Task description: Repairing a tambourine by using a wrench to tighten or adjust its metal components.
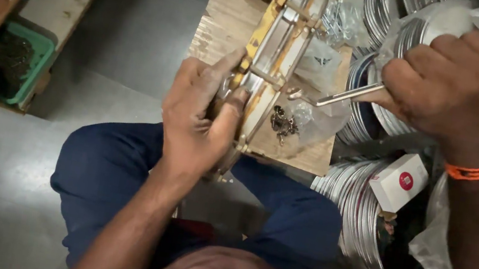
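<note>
— While the left hand (200,119) clamps the near end of the brass-coloured metal frame (279,45), where does that frame lie?

— It stands on edge on the wooden board (222,23), above the person's knees, thumb and fingers pinching its rim.

— And the right hand (453,82)?

— It is clenched around a slim metal tool (341,96), whose tip touches the frame's side. Stacked metal rings (357,198) and a small white box (398,181) sit beside it.
</note>
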